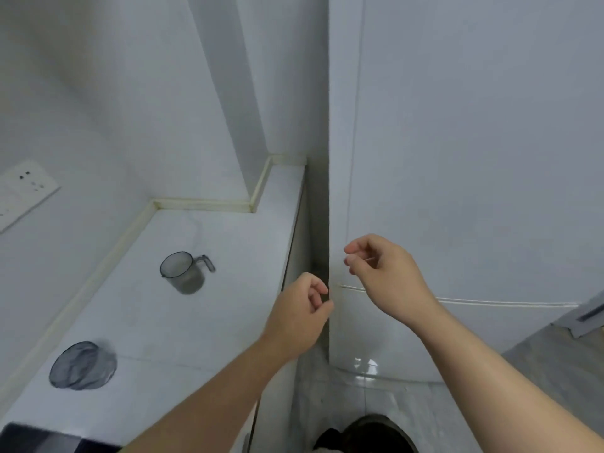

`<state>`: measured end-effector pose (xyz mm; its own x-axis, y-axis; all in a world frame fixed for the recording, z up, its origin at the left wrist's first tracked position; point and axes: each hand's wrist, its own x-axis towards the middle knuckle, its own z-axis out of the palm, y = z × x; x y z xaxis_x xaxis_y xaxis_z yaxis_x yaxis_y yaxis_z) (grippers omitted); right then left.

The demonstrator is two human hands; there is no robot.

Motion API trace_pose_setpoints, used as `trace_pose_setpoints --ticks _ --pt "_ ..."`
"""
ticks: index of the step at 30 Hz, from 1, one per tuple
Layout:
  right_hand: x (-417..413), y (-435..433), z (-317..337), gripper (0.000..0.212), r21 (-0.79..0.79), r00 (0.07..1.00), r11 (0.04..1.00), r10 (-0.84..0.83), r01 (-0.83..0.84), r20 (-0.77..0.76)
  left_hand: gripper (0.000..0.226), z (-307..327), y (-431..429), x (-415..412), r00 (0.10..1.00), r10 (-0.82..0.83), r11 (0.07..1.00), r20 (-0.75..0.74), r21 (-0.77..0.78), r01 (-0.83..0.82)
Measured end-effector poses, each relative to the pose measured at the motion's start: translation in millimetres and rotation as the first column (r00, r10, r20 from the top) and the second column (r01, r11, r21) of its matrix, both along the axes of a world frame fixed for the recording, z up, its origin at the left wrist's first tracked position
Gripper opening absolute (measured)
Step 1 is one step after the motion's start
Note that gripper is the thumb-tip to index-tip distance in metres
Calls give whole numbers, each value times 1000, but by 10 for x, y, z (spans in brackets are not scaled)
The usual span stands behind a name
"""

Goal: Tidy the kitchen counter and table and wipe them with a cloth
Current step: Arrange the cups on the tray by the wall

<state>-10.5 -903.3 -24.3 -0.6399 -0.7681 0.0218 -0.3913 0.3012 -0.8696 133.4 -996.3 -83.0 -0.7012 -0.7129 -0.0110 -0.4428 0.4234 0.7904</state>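
Item: kitchen counter (pixel 228 250); white, faintly veined top, pale sealant strip along the wall; it lies to your left and below your hands, its long axis running from the near left corner away towards the far notch beside the refrigerator (pixel 457 158); a dark narrow gap (pixel 317 223) parts its right edge from the refrigerator's side.

Hands: your left hand (pixel 299 317) hovers just off the counter's right edge, fingers loosely curled, nothing in it; your right hand (pixel 382 269) is raised in front of the refrigerator door, fingertips drawn near the thumb, nothing visibly held; the two hands are apart, near each other, touching neither each other nor any surface that you can see; the left is the nearer to the counter and, by my judgement, the one to reach across it.

On the counter: a smoky-grey translucent measuring cup (pixel 184 273), upright, handle towards the refrigerator, left of your left hand; a round grey translucent dish (pixel 83 366), lid or bowl cannot be told, nearer you and well apart from the cup; a dark slab (pixel 39 438) at the near edge, cropped.

Cloth: not in view; wiping seems not yet begun.

Also: a wall socket (pixel 23 191) at the left.
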Motion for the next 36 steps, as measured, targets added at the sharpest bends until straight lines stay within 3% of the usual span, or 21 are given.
trace_pose_setpoints --ticks 6,11,16,24,33,36 --pt "428 240 -178 11 -1 975 975 224 -224 -4 15 -5 510 541 965 262 963 3 73 -261" --pt "893 501 -376 13 -27 921 925 379 -378 90 15 -47 1228 1186 842 538 836 -33 147 -528" --pt "1414 636 -437 9 -13 852 866 496 -501 167 15 48 1760 1782 744 668 737 11 120 -665" --pt "2087 505 -508 13 -4 842 855 512 -519 170 13 202 2045 2489 696 718 693 12 89 -716" --pt "2362 224 -806 33 113 909 903 409 -415 73 14 -4 1735 3021 787 605 794 124 -13 -608" --pt "2332 38 -873 38 153 917 904 397 -398 40 13 -81 1513 3052 781 603 793 162 -23 -608"
